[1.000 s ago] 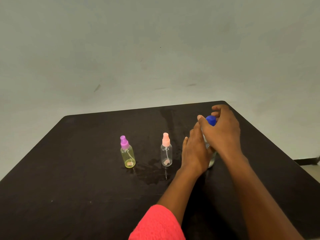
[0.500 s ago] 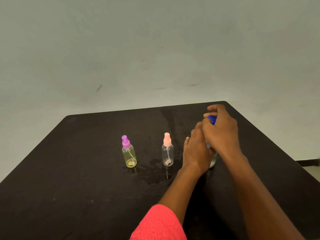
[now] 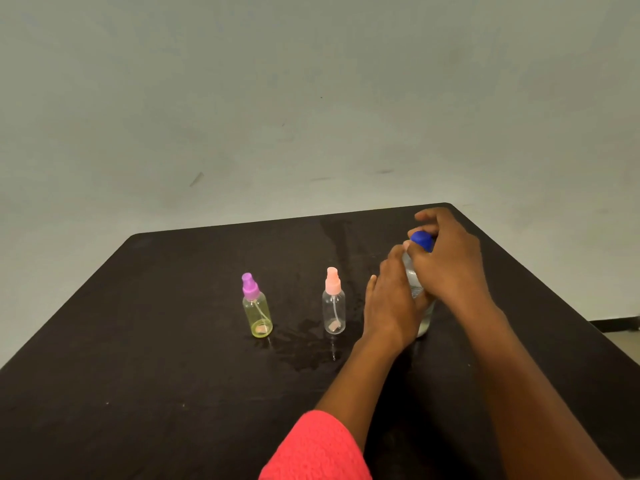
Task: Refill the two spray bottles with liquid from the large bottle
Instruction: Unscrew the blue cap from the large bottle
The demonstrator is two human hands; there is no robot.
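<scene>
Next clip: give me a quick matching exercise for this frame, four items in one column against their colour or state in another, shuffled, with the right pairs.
Column one:
1. cap of the large bottle
2. yellow-tinted spray bottle
3. clear spray bottle
4. left hand

Column two:
A. pink spray top
B. wrapped around the large bottle's body
C. blue, under the right hand's fingers
D. purple spray top

Pairs: 1-C, 2-D, 3-A, 4-B
</scene>
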